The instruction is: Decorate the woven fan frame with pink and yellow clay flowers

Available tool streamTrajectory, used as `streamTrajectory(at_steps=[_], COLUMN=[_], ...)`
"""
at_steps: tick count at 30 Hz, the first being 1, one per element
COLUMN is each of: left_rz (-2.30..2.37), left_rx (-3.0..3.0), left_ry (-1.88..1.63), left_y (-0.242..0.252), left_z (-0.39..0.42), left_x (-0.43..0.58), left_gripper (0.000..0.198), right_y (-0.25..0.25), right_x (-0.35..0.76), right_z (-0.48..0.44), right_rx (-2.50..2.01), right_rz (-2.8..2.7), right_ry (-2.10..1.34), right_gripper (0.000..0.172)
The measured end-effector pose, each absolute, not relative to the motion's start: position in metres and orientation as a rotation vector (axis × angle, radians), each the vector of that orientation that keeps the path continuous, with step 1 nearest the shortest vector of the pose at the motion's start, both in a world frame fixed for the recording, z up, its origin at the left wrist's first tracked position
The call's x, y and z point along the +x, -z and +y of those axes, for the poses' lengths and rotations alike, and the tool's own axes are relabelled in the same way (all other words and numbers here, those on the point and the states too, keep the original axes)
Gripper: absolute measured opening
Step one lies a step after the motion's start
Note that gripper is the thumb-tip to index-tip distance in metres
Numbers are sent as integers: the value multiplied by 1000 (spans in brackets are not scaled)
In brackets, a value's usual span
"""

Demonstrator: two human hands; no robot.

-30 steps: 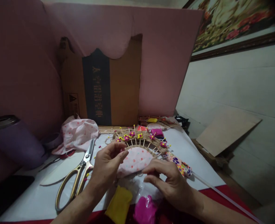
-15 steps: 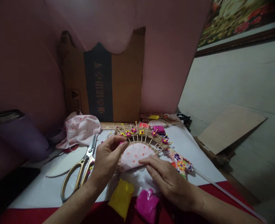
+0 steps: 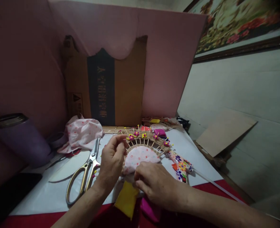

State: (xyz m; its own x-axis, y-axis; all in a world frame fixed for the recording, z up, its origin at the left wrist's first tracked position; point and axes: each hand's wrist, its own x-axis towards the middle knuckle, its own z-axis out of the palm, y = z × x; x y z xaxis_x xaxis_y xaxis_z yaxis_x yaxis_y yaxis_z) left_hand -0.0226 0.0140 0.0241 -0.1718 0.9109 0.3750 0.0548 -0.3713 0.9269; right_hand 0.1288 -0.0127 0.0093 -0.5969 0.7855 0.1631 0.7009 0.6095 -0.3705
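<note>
A half-round woven craft piece lies on the white sheet, with twine wound through wooden sticks, small pink and yellow flowers on its arc and a pink dotted fabric centre. My left hand pinches the piece's left end, fingers closed on it. My right hand rests curled at the lower edge of the fabric, over a yellow clay packet and a pink clay packet; what its fingertips hold is hidden.
Gold-handled scissors lie left of my left hand. A pink dotted cloth, a purple tumbler and a dark phone sit further left. A flowered figure on a stick lies right. A cardboard box stands behind.
My right hand has slid left and nearer, from the fabric's right side to its lower edge over the clay packets. My left hand keeps its pinch on the piece's left end.
</note>
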Motion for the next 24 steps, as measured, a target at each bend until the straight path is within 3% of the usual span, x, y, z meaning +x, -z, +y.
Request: streamTrajectory(at_steps=[15,24], left_rz=[1170,1182], left_rx=[1412,1411], left_ry=[-1534,-1510], left_y=[-21,-14], left_z=[13,18], left_x=[-24,-24], left_gripper=[15,15], right_y=[-1,4], right_x=[120,121], right_z=[-8,-4], right_rx=[-1436,-1297], right_rz=[-2502,-2477], right_ry=[-253,-334], right_gripper=[13,8])
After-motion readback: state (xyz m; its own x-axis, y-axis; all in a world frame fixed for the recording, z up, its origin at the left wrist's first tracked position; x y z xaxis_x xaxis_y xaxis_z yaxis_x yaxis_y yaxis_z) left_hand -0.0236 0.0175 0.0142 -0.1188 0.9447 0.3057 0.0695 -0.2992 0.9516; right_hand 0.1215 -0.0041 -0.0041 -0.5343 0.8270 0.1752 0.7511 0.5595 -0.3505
